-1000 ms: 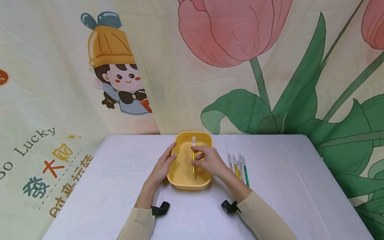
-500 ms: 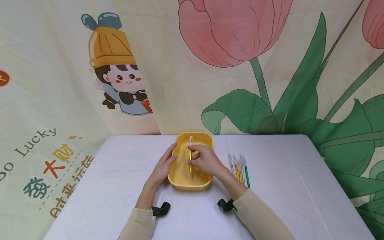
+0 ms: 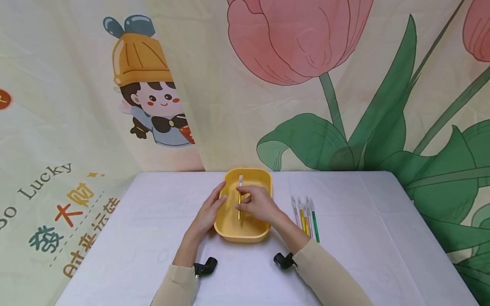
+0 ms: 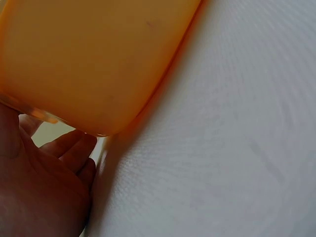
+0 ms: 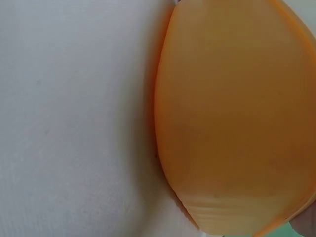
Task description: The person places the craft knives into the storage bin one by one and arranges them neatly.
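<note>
In the head view a yellow plastic tray [image 3: 243, 239] stands on the white table. My left hand [image 3: 208, 211] holds its left side, thumb over the rim and fingers along the outer wall. The left wrist view shows that hand [image 4: 44, 182] close under the tray's edge. Above the tray's inside, my right hand [image 3: 261, 205] pinches a craft knife [image 3: 239, 211] between thumb and fingers. The knife has a gold handle and a clear cap pointing away from me. In the right wrist view the tray wall [image 5: 237, 108] hides the knife and most of the hand.
Several more capped craft knives [image 3: 306, 219] with silver, gold and green handles lie side by side right of the tray, near my right forearm. A printed cloth backdrop [image 3: 229, 127] hangs behind the table's far edge.
My right hand has moved slightly left over the tray with the craft knife in its grip. The left hand and the tray have stayed in place.
</note>
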### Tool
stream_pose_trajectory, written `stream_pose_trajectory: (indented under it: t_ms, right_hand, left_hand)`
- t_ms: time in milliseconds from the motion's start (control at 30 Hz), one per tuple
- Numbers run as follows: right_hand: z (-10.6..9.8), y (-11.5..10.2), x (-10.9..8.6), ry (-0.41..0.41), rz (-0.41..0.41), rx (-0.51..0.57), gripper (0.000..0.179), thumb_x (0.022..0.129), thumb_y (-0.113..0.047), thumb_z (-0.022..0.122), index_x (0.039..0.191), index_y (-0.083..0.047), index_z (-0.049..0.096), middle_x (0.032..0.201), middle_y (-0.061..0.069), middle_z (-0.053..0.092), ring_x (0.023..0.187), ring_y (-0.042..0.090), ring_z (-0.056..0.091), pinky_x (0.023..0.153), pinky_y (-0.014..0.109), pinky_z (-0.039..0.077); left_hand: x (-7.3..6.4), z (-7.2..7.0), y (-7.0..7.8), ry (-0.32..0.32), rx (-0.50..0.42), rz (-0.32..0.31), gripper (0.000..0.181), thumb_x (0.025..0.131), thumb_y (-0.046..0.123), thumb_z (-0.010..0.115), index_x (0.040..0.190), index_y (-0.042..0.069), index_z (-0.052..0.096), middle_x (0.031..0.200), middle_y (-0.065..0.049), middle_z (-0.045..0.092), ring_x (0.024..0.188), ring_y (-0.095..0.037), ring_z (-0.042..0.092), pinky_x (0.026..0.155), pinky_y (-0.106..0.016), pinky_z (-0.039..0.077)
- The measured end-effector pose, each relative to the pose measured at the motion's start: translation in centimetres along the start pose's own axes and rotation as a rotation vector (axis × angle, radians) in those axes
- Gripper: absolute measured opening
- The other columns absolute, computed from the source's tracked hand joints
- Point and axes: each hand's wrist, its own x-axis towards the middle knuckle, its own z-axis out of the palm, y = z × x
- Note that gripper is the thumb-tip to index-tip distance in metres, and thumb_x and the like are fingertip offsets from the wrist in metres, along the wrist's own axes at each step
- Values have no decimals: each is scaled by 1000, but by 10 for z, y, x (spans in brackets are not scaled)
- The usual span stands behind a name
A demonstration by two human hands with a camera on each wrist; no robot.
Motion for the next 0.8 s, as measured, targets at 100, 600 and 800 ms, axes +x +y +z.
stream_pose_trajectory:
  t_ms: [100, 600, 800]
  right_hand:
    - [1, 0, 1, -10, 15, -9, 58, 89, -9, 83, 142, -2, 62, 138, 14, 67, 91, 16, 76, 71, 24, 62]
    - [7, 2, 12, -68, 5, -208, 56, 86, -15, 86, 137, 0, 66, 123, 14, 73, 100, 22, 70, 86, 32, 60]
    - [14, 2, 15, -96, 44, -244, 53, 85, -16, 87, 133, -3, 69, 117, 10, 73, 108, 24, 64, 99, 39, 55]
  left_hand:
    - [0, 0, 0, -1, 3, 2, 52, 111, 39, 46, 162, 36, 34, 173, 7, 23, 163, -20, 10, 132, -52, 8]
    - [0, -1, -1, 1, 2, -11, 51, 112, 37, 45, 162, 38, 33, 172, 10, 23, 162, -18, 11, 132, -50, 10]
    - [0, -1, 0, 0, -2, -13, 52, 111, 40, 46, 162, 38, 34, 172, 11, 23, 162, -17, 11, 132, -50, 10]
